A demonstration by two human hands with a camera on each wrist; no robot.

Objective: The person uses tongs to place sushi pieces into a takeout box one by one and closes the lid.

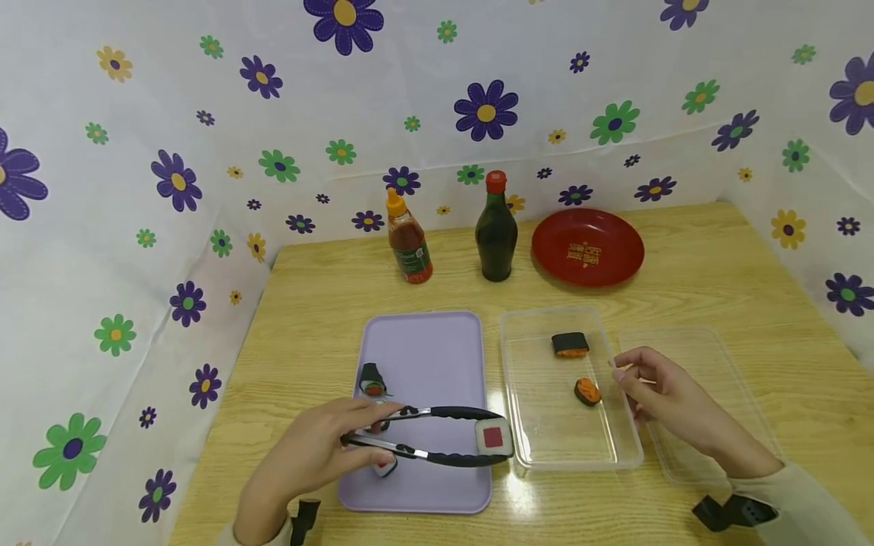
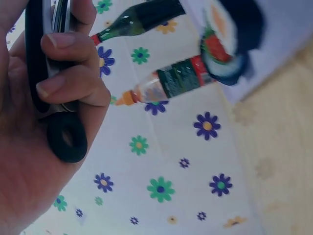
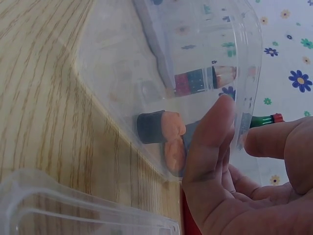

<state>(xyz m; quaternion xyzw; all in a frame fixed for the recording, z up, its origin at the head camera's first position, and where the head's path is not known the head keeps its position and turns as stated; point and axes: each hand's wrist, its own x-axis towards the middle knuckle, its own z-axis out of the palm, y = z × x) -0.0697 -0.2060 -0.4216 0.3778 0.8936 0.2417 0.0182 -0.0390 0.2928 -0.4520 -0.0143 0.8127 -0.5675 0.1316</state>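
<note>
My left hand [image 1: 310,447] grips black-handled metal tongs [image 1: 467,413]. Between the tongs' tips is a square sushi roll piece [image 1: 494,437] with a red centre, held over the gap between the purple tray [image 1: 430,349] and the clear plastic container [image 1: 546,428]. Thumb and fingers of my right hand [image 1: 672,402] pinch the container's right rim. Inside the container lie a nori-wrapped sushi [image 1: 570,344] and an orange-topped sushi [image 1: 588,391]. Along the tray's left side are a dark hand roll [image 1: 372,379] and other sushi pieces, partly hidden by my left hand and the tongs.
A clear lid [image 1: 717,394] lies right of the container, under my right forearm. Behind stand a sauce bottle [image 1: 411,246] with an orange cap, a dark green bottle [image 1: 496,235] with a red cap, and a red plate [image 1: 614,250]. A flowered cloth [image 1: 410,83] backs the wooden table [image 1: 300,303].
</note>
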